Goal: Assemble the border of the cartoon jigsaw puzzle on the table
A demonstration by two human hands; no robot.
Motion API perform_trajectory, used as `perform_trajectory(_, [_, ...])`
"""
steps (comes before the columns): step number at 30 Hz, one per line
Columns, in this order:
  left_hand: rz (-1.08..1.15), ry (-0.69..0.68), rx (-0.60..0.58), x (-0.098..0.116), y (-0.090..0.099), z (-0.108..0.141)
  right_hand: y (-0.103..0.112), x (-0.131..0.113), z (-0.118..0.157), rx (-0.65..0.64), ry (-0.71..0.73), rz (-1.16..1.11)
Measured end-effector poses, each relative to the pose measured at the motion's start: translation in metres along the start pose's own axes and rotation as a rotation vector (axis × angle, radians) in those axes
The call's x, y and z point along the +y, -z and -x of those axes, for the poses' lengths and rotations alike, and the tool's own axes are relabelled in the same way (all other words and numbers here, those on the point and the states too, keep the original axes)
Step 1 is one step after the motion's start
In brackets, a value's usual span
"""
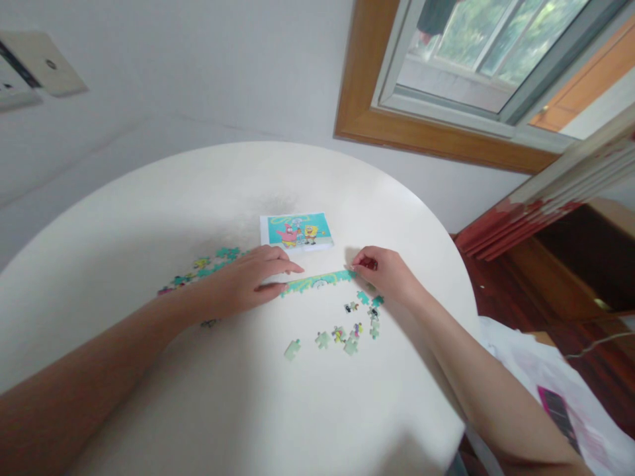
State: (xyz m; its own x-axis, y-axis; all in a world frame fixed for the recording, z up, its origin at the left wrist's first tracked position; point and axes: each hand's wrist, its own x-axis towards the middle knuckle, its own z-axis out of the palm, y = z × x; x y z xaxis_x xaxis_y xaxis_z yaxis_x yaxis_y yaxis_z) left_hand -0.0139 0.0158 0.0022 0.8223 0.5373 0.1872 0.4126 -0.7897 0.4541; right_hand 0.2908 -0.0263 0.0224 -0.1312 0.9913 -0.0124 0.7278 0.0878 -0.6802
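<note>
A joined strip of teal puzzle pieces (320, 281) lies on the white table (238, 410). My left hand (258, 277) rests at the strip's left end, its fingers apart, with nothing visible in them. At the right end my right hand (380, 268) is closed in a pinch on the strip's last teal piece. Behind the strip sits a picture card (297, 231) with a pink and a yellow cartoon figure. Loose pieces (351, 345) lie in front of the strip and near my right hand.
A pile of mixed pieces (202, 264) lies beyond my left forearm, partly hidden by it. The table's round edge runs near the wall and a wood-framed window (446, 142). White plastic bags (536, 377) are at the right, beyond my right forearm.
</note>
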Motion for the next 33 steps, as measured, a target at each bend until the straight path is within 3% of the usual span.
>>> perform_trajectory(7, [-0.020, 0.005, -0.013, 0.002, 0.002, -0.001, 0.002, -0.001, 0.000, 0.016, 0.028, 0.050])
perform_trajectory(16, [-0.049, 0.005, -0.016, 0.002, 0.002, -0.001, 0.026, 0.009, 0.000, 0.006, 0.136, 0.130])
perform_trajectory(25, [-0.034, 0.001, -0.017, 0.003, 0.004, -0.002, 0.016, 0.016, -0.005, -0.040, 0.221, 0.132])
perform_trajectory(33, [-0.037, 0.027, -0.022, 0.003, 0.003, -0.001, 0.022, 0.015, -0.002, -0.073, 0.241, 0.144])
